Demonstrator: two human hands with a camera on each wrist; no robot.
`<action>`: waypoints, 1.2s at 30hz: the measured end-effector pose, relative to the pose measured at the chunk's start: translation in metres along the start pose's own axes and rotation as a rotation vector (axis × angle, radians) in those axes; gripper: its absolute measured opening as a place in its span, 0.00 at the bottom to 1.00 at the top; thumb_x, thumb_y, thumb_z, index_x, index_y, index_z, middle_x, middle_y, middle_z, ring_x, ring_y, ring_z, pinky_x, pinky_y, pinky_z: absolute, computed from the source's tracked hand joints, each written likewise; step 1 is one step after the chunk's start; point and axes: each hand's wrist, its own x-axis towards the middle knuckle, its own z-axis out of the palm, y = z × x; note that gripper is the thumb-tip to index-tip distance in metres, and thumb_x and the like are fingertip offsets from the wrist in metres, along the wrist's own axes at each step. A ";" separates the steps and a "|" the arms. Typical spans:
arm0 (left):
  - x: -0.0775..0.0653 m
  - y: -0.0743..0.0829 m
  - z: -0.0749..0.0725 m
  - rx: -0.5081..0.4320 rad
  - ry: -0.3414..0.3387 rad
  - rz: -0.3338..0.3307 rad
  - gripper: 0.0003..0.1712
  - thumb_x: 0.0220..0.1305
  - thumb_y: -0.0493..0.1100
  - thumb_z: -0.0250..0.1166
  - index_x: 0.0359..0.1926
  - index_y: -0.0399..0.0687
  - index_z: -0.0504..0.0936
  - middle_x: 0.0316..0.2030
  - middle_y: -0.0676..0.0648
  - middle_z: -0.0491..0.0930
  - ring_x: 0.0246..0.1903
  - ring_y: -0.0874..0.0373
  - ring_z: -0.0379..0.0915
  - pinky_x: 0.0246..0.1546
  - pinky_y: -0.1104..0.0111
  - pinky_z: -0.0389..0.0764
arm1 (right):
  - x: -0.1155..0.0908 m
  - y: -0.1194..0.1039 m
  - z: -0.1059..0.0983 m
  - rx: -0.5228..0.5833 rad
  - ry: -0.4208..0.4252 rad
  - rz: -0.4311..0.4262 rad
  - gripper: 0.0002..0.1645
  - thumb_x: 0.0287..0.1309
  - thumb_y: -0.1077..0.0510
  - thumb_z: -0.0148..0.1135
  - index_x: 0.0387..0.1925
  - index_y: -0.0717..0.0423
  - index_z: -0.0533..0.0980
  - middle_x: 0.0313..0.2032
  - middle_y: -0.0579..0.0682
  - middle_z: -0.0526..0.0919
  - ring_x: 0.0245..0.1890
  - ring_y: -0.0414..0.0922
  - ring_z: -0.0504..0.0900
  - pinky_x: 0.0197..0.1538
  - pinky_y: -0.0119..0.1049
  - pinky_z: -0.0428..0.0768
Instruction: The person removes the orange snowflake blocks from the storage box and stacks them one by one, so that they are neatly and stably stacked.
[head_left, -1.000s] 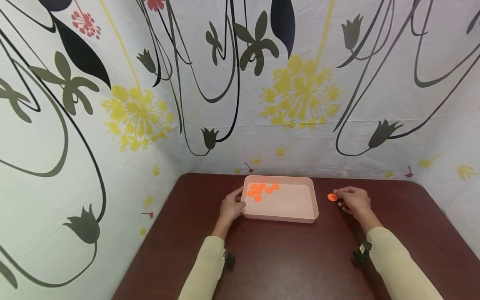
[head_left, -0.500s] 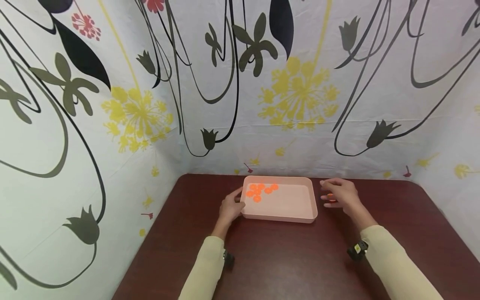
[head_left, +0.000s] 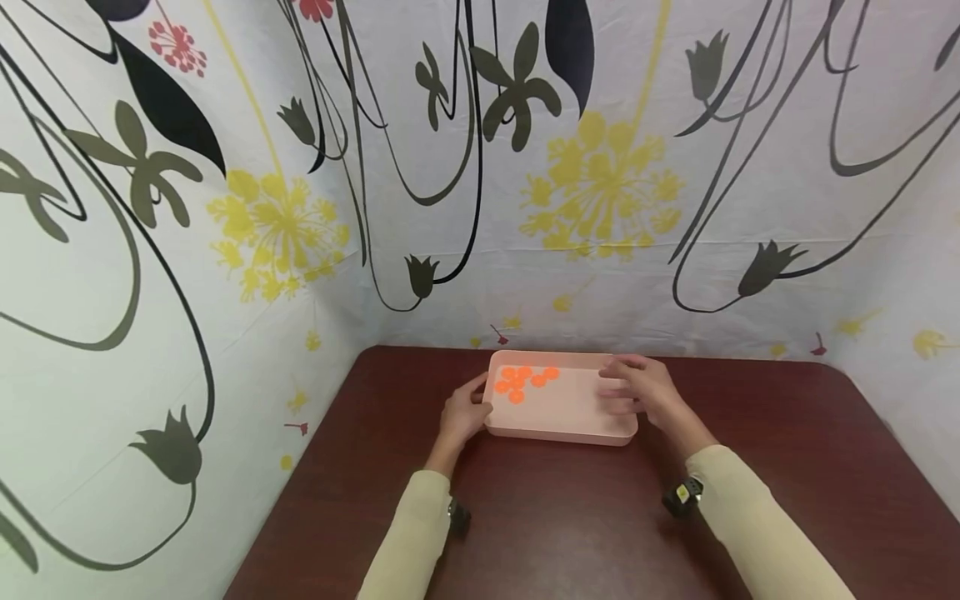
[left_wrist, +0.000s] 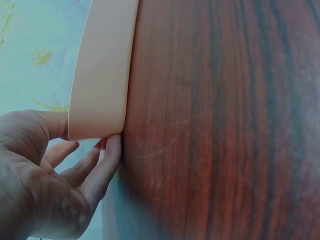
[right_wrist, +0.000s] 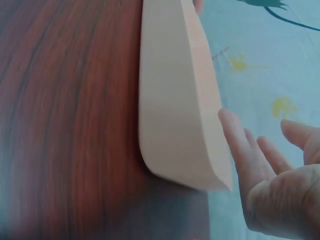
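A shallow pink tray [head_left: 577, 408] stands on the table. Several small orange pieces [head_left: 516, 397] lie together at its left end. My left hand [head_left: 462, 414] grips the tray's left side; in the left wrist view, the thumb is at the rim and a finger at the base of the tray's wall [left_wrist: 100, 90]. My right hand [head_left: 647, 392] is over the tray's right end, slightly blurred. In the right wrist view this right hand [right_wrist: 280, 185] has its fingers apart beside the tray's end wall [right_wrist: 172, 100], and nothing shows between them. A speck of orange [right_wrist: 195, 239] shows at that view's bottom edge.
The dark red wood-grain table [head_left: 540, 517] reaches back to a patterned cloth wall [head_left: 480, 192], with more of the cloth along the left and right. Both wrists carry a small black device [head_left: 682, 495].
My right hand has moved left, from pinching an orange disc right of the tray to over the tray's right end. That disc no longer shows in the head view. My left hand stays put.
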 end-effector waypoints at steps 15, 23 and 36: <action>0.003 -0.001 0.003 0.015 -0.007 0.024 0.42 0.60 0.34 0.63 0.74 0.69 0.76 0.54 0.43 0.89 0.28 0.58 0.83 0.24 0.70 0.79 | 0.038 0.018 0.053 0.083 0.057 -0.005 0.32 0.77 0.52 0.58 0.75 0.61 0.69 0.65 0.70 0.80 0.49 0.61 0.91 0.42 0.55 0.89; 0.003 0.000 0.004 0.025 0.001 0.017 0.41 0.60 0.34 0.64 0.73 0.70 0.77 0.53 0.44 0.89 0.29 0.59 0.84 0.25 0.70 0.81 | 0.048 0.023 0.059 0.029 0.115 0.040 0.29 0.75 0.53 0.60 0.71 0.59 0.75 0.62 0.69 0.83 0.46 0.58 0.93 0.40 0.53 0.90; 0.000 0.002 -0.002 0.034 0.028 0.013 0.41 0.60 0.34 0.65 0.73 0.69 0.77 0.53 0.44 0.90 0.31 0.59 0.85 0.26 0.70 0.83 | 0.067 0.023 0.073 0.000 0.116 0.098 0.28 0.76 0.51 0.59 0.70 0.59 0.74 0.55 0.63 0.88 0.37 0.46 0.93 0.41 0.45 0.90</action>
